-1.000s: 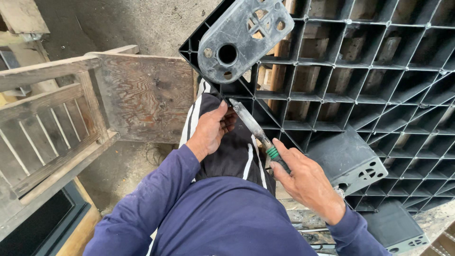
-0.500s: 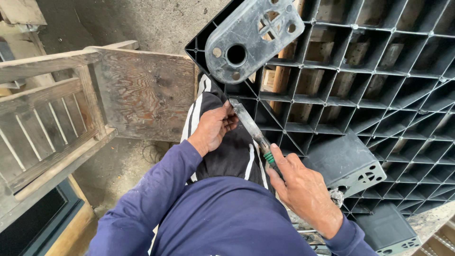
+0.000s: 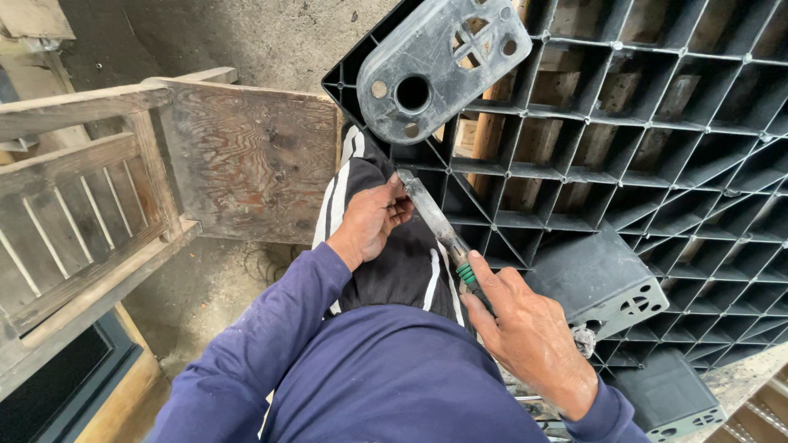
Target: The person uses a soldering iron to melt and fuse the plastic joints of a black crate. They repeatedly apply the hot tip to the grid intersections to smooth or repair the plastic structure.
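Flat metal blade tool (image 3: 433,215) lies across the lap against the black plastic grid pallet (image 3: 657,123); looks stiff, light, edge risky; best held by its handle. Right hand (image 3: 525,332) grip clenched on handle; left hand (image 3: 369,221) pinches blade tip.

Left hand (image 3: 371,220) at centre, fingers curled shut, knuckles toward one o'clock. Right hand (image 3: 525,328) at four o'clock, closed in a grip, forefinger extended toward eleven. Both forearms blue-sleeved.
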